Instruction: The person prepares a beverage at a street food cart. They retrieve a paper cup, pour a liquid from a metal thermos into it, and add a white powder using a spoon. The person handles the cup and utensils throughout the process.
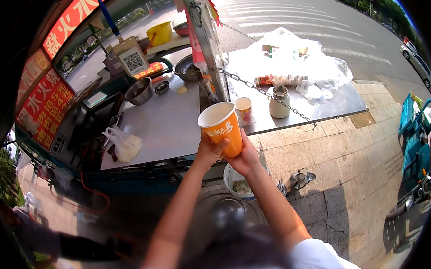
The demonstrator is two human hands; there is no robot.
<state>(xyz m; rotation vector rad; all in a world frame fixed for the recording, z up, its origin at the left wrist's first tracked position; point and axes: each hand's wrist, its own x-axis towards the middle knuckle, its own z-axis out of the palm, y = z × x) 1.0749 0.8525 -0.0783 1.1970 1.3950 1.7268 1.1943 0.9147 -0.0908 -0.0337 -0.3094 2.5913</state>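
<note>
Both my hands hold an orange paper cup (227, 135) with a white inside and white writing on its wall. My left hand (210, 154) wraps its left side, the thumb across the front. My right hand (246, 158) supports it from the right and below. The cup tilts slightly, its mouth turned up toward me; the part of the inside that shows is white. Just behind it, on the metal side shelf (334, 108), stands a smaller paper cup (243, 108) partly wrapped in clear plastic. A cream-coloured jar (279, 105) with a metal rim is to its right.
A chain (254, 86) slants across the shelf from the cart's post (214, 57). Stacked paper cups (287, 80) lie among plastic bags. On the white counter (165, 121) are a metal bowl (140, 92) and a bag of dough (127, 146). A bucket (234, 185) and kettle (299, 179) stand below.
</note>
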